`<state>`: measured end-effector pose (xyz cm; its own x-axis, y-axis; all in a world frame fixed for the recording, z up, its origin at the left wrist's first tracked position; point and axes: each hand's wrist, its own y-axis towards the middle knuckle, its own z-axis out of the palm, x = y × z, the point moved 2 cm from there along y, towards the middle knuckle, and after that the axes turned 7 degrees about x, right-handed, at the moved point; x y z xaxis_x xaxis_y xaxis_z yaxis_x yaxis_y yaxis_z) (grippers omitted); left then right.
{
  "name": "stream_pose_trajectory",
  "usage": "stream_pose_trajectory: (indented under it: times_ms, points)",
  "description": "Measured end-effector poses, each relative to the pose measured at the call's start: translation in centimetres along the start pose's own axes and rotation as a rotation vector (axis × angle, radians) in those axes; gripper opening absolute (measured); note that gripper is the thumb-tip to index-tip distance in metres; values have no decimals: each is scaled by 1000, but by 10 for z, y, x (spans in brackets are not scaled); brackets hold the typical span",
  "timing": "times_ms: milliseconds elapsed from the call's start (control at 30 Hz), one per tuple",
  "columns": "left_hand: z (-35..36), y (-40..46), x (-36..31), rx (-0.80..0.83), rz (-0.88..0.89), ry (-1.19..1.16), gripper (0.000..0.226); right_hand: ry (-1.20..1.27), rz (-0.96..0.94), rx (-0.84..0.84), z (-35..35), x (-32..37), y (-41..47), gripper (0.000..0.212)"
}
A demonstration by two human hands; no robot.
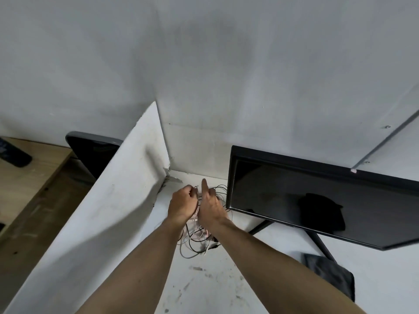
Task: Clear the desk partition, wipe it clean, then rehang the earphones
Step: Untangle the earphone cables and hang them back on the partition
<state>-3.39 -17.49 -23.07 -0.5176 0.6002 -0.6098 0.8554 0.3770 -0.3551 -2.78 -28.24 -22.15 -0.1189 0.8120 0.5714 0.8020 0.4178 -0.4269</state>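
— Earphones: where are they?

— In a loose tangle of thin white, grey and black wires on the white surface, in the corner where the partition meets the back wall. Part of the bundle lies under the two hands; loops trail out toward the viewer and toward the monitor.

— And the hands?

— The left hand is curled, its fingers pinching a wire near the top of the tangle. The right hand sits just beside it, almost touching, with the forefinger stretched out straight toward the wall. Its other fingers are turned away, so I cannot tell whether they hold a wire.

— The partition itself?

— A white panel running from the corner down the left side, smudged grey in places, chipped at the corner joint. Nothing hangs on the part that shows.

— What else?

— The dark monitor stands on a thin black stand to the right. A dark cloth lies on the surface below it. The surface near the forearms carries dark scuff marks. Beyond the partition there is a second dark screen on a wooden desk.
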Motion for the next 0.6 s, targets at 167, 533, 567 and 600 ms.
stream_pose_trajectory:
  times_ms: [167, 533, 567, 600]
  points:
    - [-29, -27, -23, 36, 164, -25, 34, 17, -66, -70, -27, 18, -24, 94]
    - [-106, -98, -75, -26, 357, 76, 14, 58, -99, -171, -97, 55, -92, 36]
    - [-112, -101, -77, -15, 367, 87, 16, 72, -111, -159, -104, 58, -97, 33]
    - [-117, -104, -79, 8, 374, 97, 17, 95, -123, -151, -111, 60, -102, 30]
